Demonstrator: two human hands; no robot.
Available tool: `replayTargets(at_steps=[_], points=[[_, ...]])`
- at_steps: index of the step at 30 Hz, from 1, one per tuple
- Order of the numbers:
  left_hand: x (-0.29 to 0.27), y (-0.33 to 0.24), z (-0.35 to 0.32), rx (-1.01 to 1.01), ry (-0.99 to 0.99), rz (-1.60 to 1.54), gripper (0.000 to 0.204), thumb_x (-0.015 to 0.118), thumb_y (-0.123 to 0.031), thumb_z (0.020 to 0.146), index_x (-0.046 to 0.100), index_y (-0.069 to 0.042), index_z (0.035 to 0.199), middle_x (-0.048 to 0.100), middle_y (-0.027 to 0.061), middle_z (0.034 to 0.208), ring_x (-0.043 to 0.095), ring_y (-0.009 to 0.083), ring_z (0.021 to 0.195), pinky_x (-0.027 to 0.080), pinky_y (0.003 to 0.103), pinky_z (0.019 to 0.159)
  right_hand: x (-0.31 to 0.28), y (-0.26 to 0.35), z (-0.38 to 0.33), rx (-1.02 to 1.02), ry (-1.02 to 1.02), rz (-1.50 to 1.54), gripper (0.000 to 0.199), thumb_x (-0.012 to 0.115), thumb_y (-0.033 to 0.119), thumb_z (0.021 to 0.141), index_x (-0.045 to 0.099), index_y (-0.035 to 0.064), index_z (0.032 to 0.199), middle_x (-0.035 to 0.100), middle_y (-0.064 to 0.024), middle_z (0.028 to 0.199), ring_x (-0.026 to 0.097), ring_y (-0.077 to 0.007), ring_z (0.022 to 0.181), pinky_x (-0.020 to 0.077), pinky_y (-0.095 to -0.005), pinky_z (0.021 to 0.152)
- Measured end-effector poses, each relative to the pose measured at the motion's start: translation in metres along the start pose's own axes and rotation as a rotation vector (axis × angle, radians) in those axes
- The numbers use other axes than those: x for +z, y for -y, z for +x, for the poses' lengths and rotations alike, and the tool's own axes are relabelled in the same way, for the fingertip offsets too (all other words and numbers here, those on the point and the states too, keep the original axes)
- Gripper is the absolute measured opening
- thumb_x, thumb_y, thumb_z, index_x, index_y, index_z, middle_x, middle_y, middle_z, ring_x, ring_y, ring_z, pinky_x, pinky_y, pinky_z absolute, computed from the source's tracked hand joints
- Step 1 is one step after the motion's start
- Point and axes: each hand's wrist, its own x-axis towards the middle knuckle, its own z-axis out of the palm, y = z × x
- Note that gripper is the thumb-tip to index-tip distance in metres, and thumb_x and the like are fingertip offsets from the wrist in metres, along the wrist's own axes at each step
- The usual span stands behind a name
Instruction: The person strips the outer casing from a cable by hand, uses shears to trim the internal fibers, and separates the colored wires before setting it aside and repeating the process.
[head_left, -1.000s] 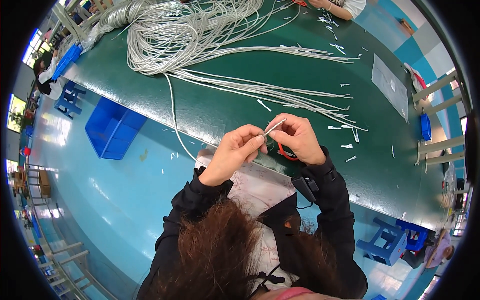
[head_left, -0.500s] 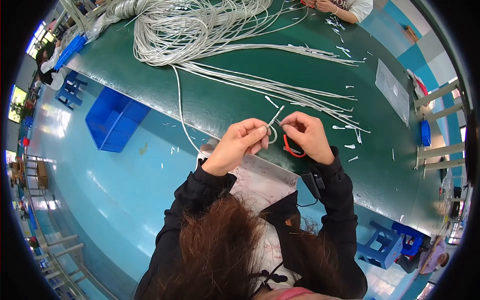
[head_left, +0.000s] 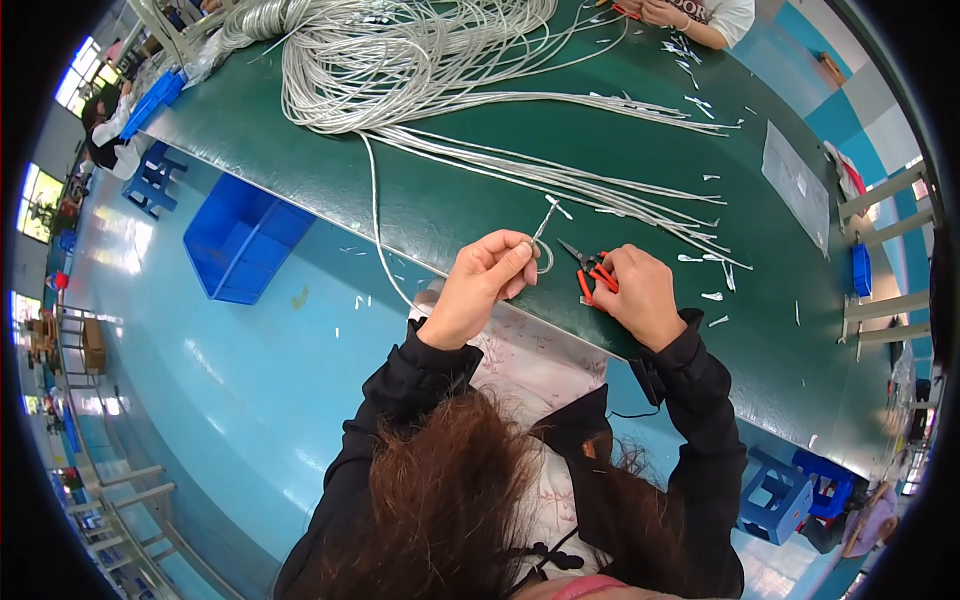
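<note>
Between its thumb and fingers, my left hand [head_left: 492,278] pinches a silvery cable [head_left: 376,215] near its end. A short loop of the cable curls beside the fingertips, and its thin tip points up and away over the table. My right hand [head_left: 640,295] is closed on small cutting pliers [head_left: 590,272] with red handles. Their dark jaws point toward the cable end but are apart from it. From my left hand the cable runs back over the table edge to a large tangled bundle of the same cable [head_left: 370,70].
Many straight cable ends [head_left: 600,190] fan across the green table [head_left: 480,210]. White scraps lie around them. A clear plastic bag [head_left: 796,185] rests at the right. Across the table another person's hands [head_left: 665,14] work. A blue bin [head_left: 240,240] stands on the floor at left.
My right hand has moved from the cable end slightly right and nearer me, and the pliers now point at it from the palm. My left hand still pinches the cable.
</note>
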Motion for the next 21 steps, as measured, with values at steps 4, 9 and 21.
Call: replayTargets(at_steps=[4, 9, 21], points=[[-0.005, 0.001, -0.001, -0.01, -0.015, -0.043, 0.015, 0.052, -0.015, 0.098, 0.059, -0.003, 0.097, 0.059, 0.0015, 0.077, 0.043, 0.005, 0.06, 0.032, 0.019, 0.053, -0.003, 0.005, 0.002, 0.111, -0.092, 0.254, 0.024, 0.068, 0.006, 0.073, 0.059, 0.0001, 0.094, 0.062, -0.0059, 0.079, 0.058, -0.0132, 0.065, 0.0458, -0.026, 0.058], [-0.009, 0.002, 0.002, -0.01, 0.032, -0.094, 0.016, 0.052, -0.016, 0.098, 0.059, -0.002, 0.097, 0.059, 0.0016, 0.077, 0.041, 0.0054, 0.06, 0.031, 0.019, 0.053, -0.014, 0.019, 0.008, 0.334, -0.027, 0.772, 0.027, 0.068, 0.005, 0.076, 0.058, -0.0009, 0.1, 0.064, -0.0037, 0.088, 0.054, -0.0035, 0.067, 0.0422, -0.0185, 0.058], [-0.013, 0.003, 0.004, -0.014, 0.048, -0.118, 0.015, 0.052, -0.016, 0.098, 0.059, -0.002, 0.099, 0.059, 0.0025, 0.077, 0.041, 0.0054, 0.06, 0.032, 0.019, 0.054, -0.024, 0.035, 0.022, 0.048, 0.018, 0.525, 0.041, 0.071, 0.006, 0.072, 0.058, -0.0014, 0.111, 0.052, -0.0041, 0.077, 0.047, -0.0116, 0.06, 0.0406, -0.0247, 0.056]])
